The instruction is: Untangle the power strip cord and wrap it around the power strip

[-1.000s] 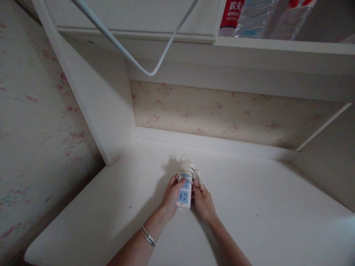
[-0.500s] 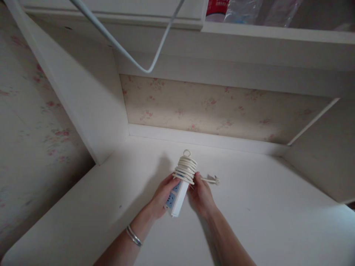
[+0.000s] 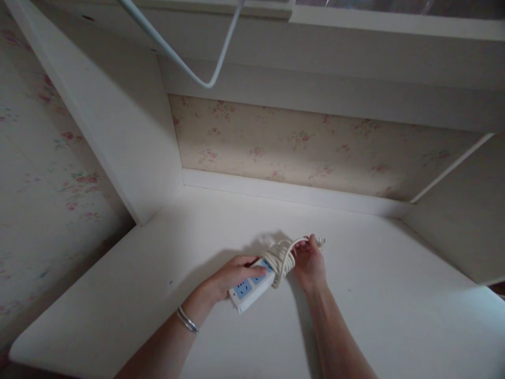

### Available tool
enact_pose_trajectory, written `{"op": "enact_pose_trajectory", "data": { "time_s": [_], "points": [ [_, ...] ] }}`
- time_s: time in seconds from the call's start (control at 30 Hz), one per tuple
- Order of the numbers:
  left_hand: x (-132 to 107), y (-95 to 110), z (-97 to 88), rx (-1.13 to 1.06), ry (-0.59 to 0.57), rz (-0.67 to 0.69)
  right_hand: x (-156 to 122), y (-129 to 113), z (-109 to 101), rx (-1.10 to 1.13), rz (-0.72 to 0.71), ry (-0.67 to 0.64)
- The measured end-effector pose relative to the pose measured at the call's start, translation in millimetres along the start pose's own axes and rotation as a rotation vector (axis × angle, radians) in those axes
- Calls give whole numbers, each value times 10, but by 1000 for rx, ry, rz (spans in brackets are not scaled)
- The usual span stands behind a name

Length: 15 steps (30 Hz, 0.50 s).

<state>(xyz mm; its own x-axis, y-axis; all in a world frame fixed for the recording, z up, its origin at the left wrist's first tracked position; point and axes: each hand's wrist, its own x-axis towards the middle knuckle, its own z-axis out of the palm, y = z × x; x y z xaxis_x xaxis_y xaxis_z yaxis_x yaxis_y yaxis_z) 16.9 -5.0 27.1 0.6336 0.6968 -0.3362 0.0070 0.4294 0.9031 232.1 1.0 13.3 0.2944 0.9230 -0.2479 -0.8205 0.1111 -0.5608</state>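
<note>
A white power strip (image 3: 249,288) with blue sockets lies slanted just above the white desk (image 3: 205,231), its cream cord (image 3: 281,257) wound in coils round its far end. My left hand (image 3: 229,276), with a silver bangle at the wrist, is closed round the strip's near half, thumb on the socket face. My right hand (image 3: 310,260) is closed on a loop of the cord next to the coils, and the plug end (image 3: 320,242) sticks out past its fingers.
A white side panel (image 3: 126,131) stands to the left and a shelf (image 3: 355,31) runs overhead. A thin white bar (image 3: 189,73) hangs down from above. Floral wallpaper (image 3: 300,142) backs the recess, and another white panel (image 3: 465,210) closes the right side.
The strip has swung from upright to slanting right. My right hand has moved up and right, drawing a loop of cord off the coils. The view has tilted down, hiding the bottles on the shelf.
</note>
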Motion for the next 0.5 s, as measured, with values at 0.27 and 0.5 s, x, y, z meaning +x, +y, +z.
{"op": "enact_pose_trajectory", "data": {
  "time_s": [0.27,0.5],
  "points": [
    [49,87,-52,-290,278,204,-166,168,153,-273,-92,-114],
    [75,71,-93,-381,422,181,-274,483,195,-653,142,-288]
  ]
}}
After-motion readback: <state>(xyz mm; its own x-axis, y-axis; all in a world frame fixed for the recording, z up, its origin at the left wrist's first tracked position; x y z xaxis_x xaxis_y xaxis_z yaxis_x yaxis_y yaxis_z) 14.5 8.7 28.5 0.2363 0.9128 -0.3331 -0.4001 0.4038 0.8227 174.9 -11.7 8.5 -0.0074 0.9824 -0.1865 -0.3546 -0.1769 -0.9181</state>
